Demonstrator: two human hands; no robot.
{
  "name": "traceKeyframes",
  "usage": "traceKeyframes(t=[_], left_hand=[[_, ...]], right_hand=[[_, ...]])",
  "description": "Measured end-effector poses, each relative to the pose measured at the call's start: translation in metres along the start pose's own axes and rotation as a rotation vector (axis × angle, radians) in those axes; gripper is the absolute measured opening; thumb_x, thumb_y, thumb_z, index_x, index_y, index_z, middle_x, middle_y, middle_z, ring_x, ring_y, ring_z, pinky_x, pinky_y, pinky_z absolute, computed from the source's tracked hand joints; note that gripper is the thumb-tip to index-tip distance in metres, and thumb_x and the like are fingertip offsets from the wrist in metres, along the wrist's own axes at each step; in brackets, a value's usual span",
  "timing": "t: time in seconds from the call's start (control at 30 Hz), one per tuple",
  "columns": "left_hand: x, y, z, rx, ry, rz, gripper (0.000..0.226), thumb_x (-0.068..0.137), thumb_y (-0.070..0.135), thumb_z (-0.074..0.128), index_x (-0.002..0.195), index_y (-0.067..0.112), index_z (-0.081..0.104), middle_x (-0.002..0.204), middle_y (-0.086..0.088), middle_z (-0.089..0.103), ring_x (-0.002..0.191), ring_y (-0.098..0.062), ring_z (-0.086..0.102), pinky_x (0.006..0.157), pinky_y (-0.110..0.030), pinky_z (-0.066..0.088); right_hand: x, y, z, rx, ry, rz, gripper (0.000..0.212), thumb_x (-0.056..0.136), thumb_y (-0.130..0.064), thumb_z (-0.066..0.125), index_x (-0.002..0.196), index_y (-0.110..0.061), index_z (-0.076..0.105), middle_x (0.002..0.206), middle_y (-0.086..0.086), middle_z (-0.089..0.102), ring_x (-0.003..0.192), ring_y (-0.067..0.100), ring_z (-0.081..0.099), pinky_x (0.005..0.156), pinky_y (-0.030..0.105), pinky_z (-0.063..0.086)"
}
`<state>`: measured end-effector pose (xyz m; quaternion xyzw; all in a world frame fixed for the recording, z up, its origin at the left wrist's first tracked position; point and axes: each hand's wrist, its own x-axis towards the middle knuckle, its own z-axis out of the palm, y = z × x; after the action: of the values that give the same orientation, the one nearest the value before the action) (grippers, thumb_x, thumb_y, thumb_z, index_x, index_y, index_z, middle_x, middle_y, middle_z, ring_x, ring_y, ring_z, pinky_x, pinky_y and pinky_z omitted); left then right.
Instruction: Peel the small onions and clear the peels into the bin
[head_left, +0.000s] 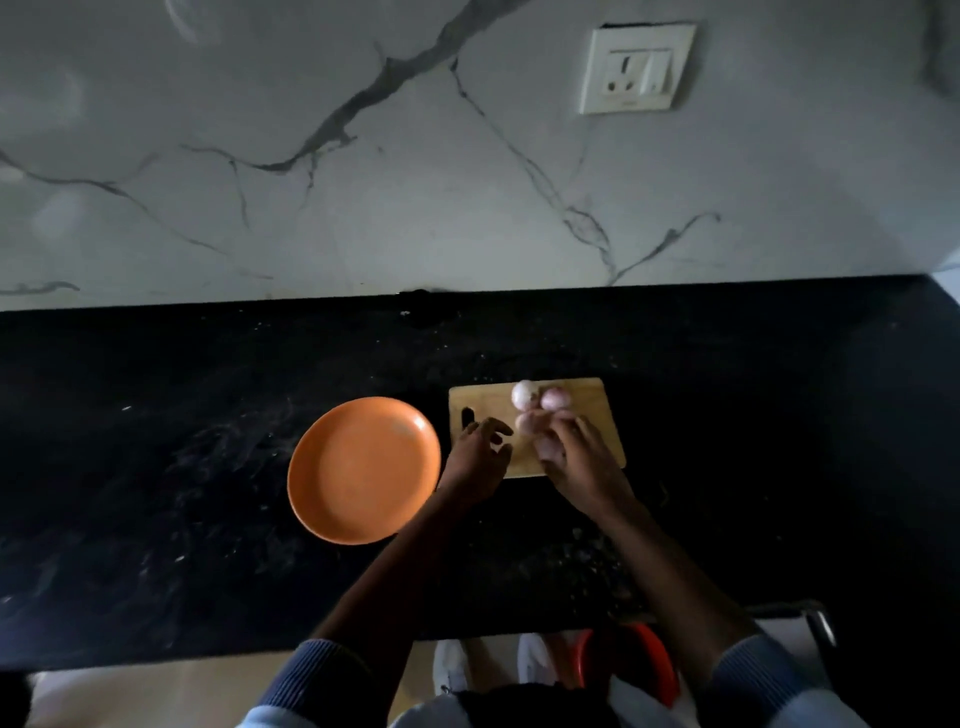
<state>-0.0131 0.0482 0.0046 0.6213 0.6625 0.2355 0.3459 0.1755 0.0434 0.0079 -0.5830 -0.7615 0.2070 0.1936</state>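
Note:
Several small pinkish onions (540, 402) lie in a cluster at the far end of a wooden cutting board (483, 402) on the black counter. My right hand (584, 465) reaches over the board, and its thumb and fingers hold one small onion (548, 448) just in front of the cluster; motion blur hides the grip's details. To its left, my left hand (478, 452) hovers over the board's near left part with loosely curled fingers and nothing in it. A red bin (657, 662) stands on the floor below the counter edge, partly hidden by my right arm.
An orange plate (363, 470) with nothing on it sits on the counter just left of the board. A marble wall with a white socket (636, 67) rises behind the black counter (182, 441). The counter edge runs close to my body.

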Motion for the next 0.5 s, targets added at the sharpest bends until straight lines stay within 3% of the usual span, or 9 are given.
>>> traceKeyframes(t=[0.13,0.27,0.5], left_hand=[[0.0025,0.0009,0.0051,0.017,-0.024,0.011,0.023,0.092,0.016,0.065,0.115,0.013,0.064,0.118,-0.01,0.063,0.095,-0.024,0.066,0.091,-0.035,0.051],[0.0007,-0.0015,0.0056,0.005,-0.006,-0.005,0.023,0.092,0.016,0.066,0.115,0.012,0.064,0.118,-0.008,0.062,0.091,-0.021,0.066,0.081,-0.028,0.05],[-0.0053,-0.0068,0.007,-0.022,0.02,-0.041,0.022,0.093,0.017,0.064,0.115,0.016,0.063,0.118,-0.004,0.062,0.089,-0.013,0.061,0.075,-0.024,0.046]], right_hand=[[-0.0028,-0.0021,0.0027,-0.028,0.003,-0.02,0.055,0.095,-0.035,0.063,0.143,-0.017,0.043,0.143,0.01,0.045,0.131,0.027,0.046,0.1,0.038,0.047],[-0.004,-0.001,0.0058,-0.062,0.043,-0.013,0.053,0.095,-0.039,0.065,0.136,-0.009,0.051,0.139,0.015,0.051,0.126,0.028,0.053,0.095,0.037,0.052],[-0.0041,-0.0059,0.0015,-0.03,0.024,0.028,0.045,0.1,-0.042,0.056,0.133,-0.011,0.053,0.142,0.009,0.051,0.132,0.024,0.048,0.096,0.037,0.047]])
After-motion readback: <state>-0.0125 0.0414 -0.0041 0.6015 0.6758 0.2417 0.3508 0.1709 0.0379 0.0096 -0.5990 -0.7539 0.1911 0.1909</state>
